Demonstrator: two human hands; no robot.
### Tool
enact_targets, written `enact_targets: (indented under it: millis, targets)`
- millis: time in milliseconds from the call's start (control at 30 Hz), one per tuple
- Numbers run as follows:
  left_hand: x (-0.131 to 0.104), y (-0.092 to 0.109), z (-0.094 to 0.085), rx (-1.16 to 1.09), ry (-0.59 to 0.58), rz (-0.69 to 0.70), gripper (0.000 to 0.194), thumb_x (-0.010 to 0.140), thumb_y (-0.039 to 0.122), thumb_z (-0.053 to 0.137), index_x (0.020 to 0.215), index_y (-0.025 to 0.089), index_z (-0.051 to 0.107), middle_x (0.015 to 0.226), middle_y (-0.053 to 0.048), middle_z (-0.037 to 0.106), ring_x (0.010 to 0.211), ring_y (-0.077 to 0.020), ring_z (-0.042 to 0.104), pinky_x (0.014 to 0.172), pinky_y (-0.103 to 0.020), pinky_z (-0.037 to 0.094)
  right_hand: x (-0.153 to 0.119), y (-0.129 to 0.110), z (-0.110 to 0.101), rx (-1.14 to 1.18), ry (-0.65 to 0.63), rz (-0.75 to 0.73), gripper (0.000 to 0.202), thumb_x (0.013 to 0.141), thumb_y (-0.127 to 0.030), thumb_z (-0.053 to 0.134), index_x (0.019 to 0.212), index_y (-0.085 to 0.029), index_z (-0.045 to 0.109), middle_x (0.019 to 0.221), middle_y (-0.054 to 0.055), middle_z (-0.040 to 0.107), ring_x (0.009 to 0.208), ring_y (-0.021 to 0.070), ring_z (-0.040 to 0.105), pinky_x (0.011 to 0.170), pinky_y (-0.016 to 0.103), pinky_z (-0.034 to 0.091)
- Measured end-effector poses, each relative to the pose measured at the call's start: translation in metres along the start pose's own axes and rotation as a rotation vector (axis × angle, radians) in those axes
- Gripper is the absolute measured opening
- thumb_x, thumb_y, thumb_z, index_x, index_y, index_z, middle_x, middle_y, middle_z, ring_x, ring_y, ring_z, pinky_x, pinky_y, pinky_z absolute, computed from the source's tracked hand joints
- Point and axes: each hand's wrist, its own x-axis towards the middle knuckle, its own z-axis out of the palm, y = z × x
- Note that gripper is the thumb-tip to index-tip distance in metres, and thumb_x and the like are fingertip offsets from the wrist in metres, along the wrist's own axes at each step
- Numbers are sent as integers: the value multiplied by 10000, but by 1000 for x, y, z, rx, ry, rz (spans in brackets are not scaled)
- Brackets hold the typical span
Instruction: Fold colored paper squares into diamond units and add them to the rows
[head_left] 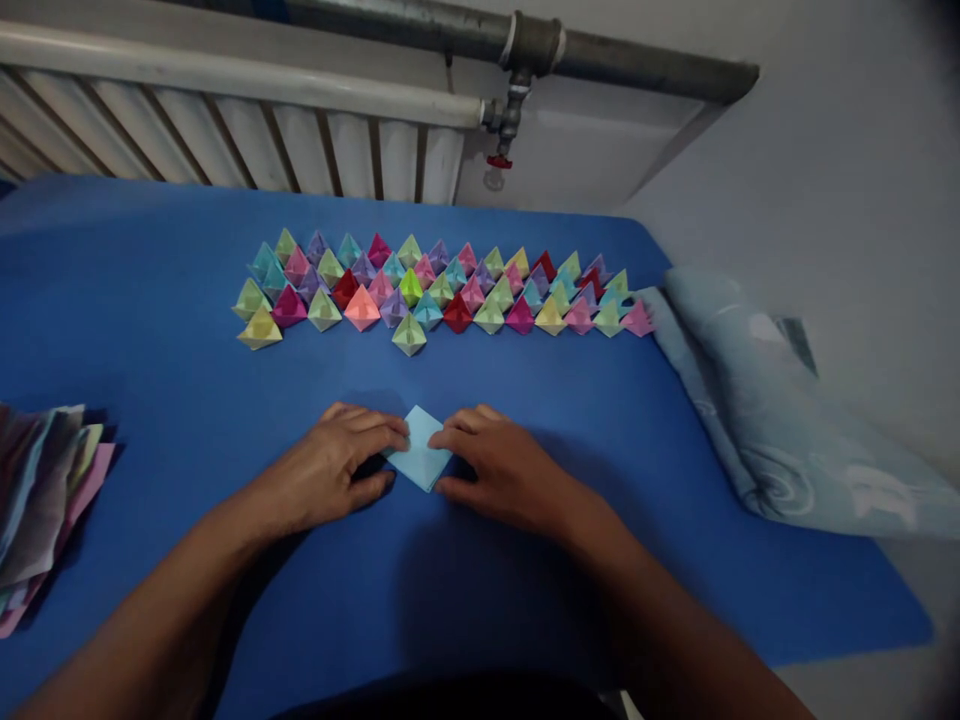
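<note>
A light blue folded paper (421, 452) lies as a diamond on the blue surface, one corner pointing towards me. My left hand (349, 455) rests at its left corner, fingertips on the paper's edge and thumb just off its lower left side. On the right side, my right hand (484, 455) has its index finger on the paper and its thumb by the lower right edge. Both hands are curved around the paper, pressing it from the two sides. Beyond them stand several rows of small folded paper boats (409, 334) in many colours.
A stack of coloured paper sheets (46, 500) sits at the left edge. A folded grey-blue blanket (780, 430) lies on the right. Behind the blue surface (187, 400) are a white radiator (300, 150) and a pipe with a red valve (499, 161).
</note>
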Motion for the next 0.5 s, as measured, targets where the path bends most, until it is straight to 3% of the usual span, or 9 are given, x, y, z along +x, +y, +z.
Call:
enact_targets:
  millis: [200,500]
  targets:
    - [1,0,-3,22,34,53,178,872,321,590,1027,249,638,1119,-21,704,1039,-214,639,920,-383,403,0,4,1,38,-2,-23,333,822,-281,695,1136,-179,648,1059,74,638,953,218,535,836,349,411]
    - [0,-2,-3,106,97,114,151,942,278,499,1017,222,617,1083,-26,714,1017,-180,660,893,-351,454,2,5,3,23,37,-37,226,874,-229,626,1087,-157,649,1003,75,641,906,203,540,825,342,405]
